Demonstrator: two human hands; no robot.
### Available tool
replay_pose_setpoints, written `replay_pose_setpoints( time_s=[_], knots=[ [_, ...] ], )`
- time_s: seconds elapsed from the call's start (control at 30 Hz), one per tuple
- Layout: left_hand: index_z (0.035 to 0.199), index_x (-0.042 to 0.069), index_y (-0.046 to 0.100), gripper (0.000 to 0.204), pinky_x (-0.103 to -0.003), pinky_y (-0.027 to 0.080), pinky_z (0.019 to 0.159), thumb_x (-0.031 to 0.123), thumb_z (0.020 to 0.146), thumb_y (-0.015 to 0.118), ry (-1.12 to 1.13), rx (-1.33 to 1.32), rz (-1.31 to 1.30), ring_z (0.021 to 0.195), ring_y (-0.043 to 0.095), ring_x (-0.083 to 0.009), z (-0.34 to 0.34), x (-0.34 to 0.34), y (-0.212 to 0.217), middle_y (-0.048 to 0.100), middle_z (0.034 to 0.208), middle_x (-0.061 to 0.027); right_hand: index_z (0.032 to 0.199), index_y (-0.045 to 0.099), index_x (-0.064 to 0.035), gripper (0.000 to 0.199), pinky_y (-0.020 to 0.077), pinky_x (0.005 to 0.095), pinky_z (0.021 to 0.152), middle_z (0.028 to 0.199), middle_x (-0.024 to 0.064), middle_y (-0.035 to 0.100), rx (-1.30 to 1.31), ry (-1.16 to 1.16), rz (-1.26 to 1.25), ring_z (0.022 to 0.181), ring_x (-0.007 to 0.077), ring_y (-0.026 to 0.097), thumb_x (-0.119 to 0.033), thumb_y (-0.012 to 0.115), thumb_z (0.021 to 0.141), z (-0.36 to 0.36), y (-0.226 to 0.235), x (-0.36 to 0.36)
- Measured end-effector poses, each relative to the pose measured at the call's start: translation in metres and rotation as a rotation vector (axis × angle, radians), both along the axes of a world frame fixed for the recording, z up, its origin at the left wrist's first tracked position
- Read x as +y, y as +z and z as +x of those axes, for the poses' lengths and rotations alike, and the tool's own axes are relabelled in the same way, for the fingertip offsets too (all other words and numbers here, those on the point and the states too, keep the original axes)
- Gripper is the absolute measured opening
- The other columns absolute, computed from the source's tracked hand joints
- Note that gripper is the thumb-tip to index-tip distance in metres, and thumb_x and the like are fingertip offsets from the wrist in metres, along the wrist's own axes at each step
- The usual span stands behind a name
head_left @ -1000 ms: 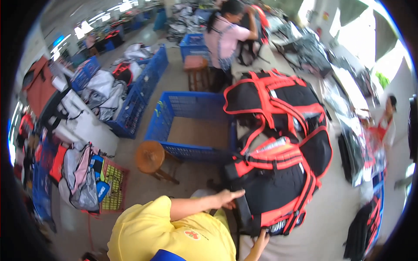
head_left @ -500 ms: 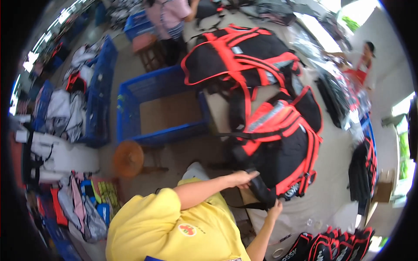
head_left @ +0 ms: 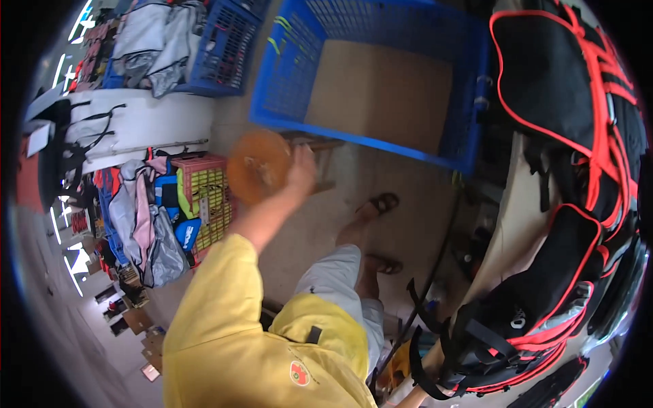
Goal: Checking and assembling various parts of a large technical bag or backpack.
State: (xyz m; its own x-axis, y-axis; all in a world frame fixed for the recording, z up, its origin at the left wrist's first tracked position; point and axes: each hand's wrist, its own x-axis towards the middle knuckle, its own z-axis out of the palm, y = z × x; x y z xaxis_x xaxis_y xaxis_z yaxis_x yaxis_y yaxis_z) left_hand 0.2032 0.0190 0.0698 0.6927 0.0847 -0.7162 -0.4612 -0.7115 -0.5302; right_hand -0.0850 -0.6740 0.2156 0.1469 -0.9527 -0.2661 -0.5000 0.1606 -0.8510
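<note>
Reaching down and forward, our left hand [head_left: 301, 173] rests against the edge of a round wooden stool [head_left: 260, 165], fingers curled at the rim of its orange-brown seat, though motion blur keeps us from telling whether they are clamped on it or merely touching. Our right hand [head_left: 441, 389] sits at the lower edge of the view, closed around the black straps of a black backpack with red trim [head_left: 544, 313] that lies on a pale tabletop [head_left: 507, 224] to our right. Behind that backpack a second black-and-red backpack [head_left: 564, 95] lies on the same surface. Just beyond the stool stands a large blue plastic crate [head_left: 292, 75] with a sheet of brown cardboard [head_left: 381, 88] in its bottom. Our sandalled feet [head_left: 381, 204] stand on the concrete floor between stool and table. To our left a small red-and-yellow basket [head_left: 204, 197] sits beside heaped grey and pink bags [head_left: 139, 217], with another blue crate [head_left: 224, 47] farther back.
</note>
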Motion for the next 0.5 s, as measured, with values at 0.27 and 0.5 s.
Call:
replay_pose_setpoints(
  time_s=[0.27, 0.5],
  knots=[
    [0.153, 0.017, 0.06, 0.062, -0.049, 0.052, 0.105, 0.034, 0.094, 0.072, 0.532, 0.155, 0.033, 0.133, 0.066, -0.0256, 0.074, 0.094, -0.061, 0.072, 0.139, -0.0092, 0.134, 0.063, 0.0031, 0.054, 0.0611, 0.0452, 0.087, 0.115, 0.0163, 0.072, -0.001, 0.015, -0.176, 0.096, 0.0301, 0.072, -0.042, 0.046, 0.11, -0.072, -0.005, 0.012],
    [0.134, 0.016, 0.072, 0.049, -0.043, 0.057, 0.103, 0.027, 0.087, 0.077, 0.365, 0.136, 0.051, 0.136, 0.065, -0.0285, 0.03, 0.03, -0.035, 0.071, 0.141, -0.0104, 0.132, 0.064, 0.0038, 0.054, 0.0603, 0.044, 0.085, 0.112, 0.0155, 0.072, -0.058, 0.064, -0.187, 0.094, 0.0292, 0.072, -0.042, 0.046, 0.11, -0.104, -0.014, 0.028]
  ],
)
